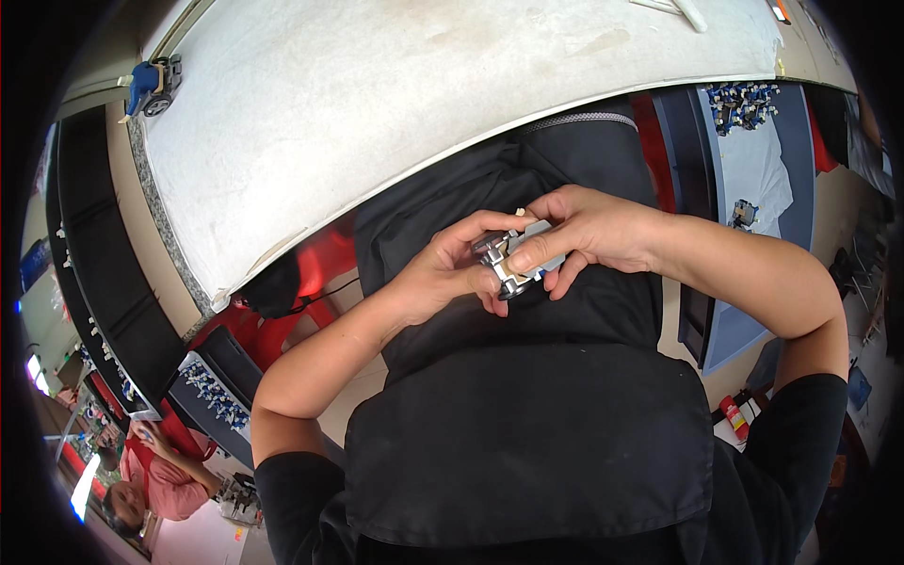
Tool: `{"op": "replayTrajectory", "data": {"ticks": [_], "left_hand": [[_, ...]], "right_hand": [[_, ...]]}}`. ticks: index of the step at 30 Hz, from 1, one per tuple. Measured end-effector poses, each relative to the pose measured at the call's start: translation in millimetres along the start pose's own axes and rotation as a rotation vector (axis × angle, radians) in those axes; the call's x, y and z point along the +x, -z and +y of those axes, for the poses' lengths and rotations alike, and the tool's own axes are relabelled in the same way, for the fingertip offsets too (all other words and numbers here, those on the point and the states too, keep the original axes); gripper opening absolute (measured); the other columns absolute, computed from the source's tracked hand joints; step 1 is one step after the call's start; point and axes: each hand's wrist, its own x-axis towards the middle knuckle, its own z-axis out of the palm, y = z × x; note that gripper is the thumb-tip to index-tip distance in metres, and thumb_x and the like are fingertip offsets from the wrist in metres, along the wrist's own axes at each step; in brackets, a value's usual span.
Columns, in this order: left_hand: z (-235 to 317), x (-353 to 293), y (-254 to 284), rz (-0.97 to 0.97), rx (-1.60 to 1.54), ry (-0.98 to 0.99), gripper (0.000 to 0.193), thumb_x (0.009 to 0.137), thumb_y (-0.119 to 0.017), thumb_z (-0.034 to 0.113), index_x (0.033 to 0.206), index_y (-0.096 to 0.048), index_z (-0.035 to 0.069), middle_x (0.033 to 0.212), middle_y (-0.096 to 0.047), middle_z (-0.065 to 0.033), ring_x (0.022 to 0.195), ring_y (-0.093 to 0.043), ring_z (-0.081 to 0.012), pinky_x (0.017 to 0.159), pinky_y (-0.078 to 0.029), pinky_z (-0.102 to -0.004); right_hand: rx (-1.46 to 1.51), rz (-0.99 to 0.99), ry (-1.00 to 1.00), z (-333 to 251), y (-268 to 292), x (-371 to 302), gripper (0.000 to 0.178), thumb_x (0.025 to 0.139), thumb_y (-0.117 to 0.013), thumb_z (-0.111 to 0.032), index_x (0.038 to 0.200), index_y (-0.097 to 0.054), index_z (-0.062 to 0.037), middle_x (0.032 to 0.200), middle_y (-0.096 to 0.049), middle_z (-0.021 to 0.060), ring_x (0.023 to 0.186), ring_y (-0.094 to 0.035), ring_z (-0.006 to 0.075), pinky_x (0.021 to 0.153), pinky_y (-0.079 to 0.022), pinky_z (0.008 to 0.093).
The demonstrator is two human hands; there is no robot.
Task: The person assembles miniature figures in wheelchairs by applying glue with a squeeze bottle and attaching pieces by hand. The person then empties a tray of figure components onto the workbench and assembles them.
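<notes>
Over my lap, both hands hold a small toy vehicle with grey and white parts and dark wheels. My left hand is closed around its wheel side, fingers behind it and thumb in front. From the other side my right hand grips the grey body, its thumb pressed on the upper face. The fingers cover much of the toy, so its underside is hidden. Black cloth of an apron spreads beneath the hands.
Ahead is a white-covered table; a blue toy vehicle stands at its far left corner. At right, a grey-blue bin contains several small blue parts and a loose piece. More blue parts lie at left, near a seated person.
</notes>
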Motion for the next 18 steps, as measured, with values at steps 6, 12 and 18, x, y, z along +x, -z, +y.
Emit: {"op": "replayTrajectory", "data": {"ticks": [6, 12, 18], "left_hand": [[2, -2, 1, 0.046, -0.018, -0.004, 0.079, 0.064, -0.068, 0.051, 0.126, -0.037, 0.013, 0.089, -0.059, -0.0079, 0.062, -0.061, -0.0167, 0.052, -0.051, -0.0246], [-4, -4, 7, -0.041, -0.097, -0.138, 0.067, 0.074, -0.066, 0.039, 0.127, -0.037, 0.012, 0.099, -0.055, -0.0088, 0.068, -0.062, -0.0183, 0.058, -0.051, -0.0243], [-5, -4, 7, -0.088, -0.124, -0.12, 0.06, 0.075, -0.068, 0.019, 0.126, -0.038, 0.009, 0.109, -0.051, -0.0095, 0.08, -0.06, -0.02, 0.067, -0.054, -0.0288]], "right_hand": [[0.127, -0.062, 0.023, -4, 3, -2, 0.05, 0.077, -0.064, -0.038, 0.101, -0.054, 0.0052, 0.088, -0.056, 0.0133, 0.069, -0.058, 0.0185, 0.064, -0.054, 0.031], [0.376, -0.255, 0.057, 13, 21, -6, 0.037, 0.088, -0.05, -0.033, 0.102, -0.051, 0.0017, 0.087, -0.057, 0.0119, 0.073, -0.061, 0.0198, 0.066, -0.054, 0.0329], [0.349, -0.295, 0.062, 18, 22, -4, 0.027, 0.088, -0.05, -0.024, 0.1, -0.05, 0.0002, 0.089, -0.057, 0.014, 0.079, -0.062, 0.0227, 0.07, -0.054, 0.0332]]}}
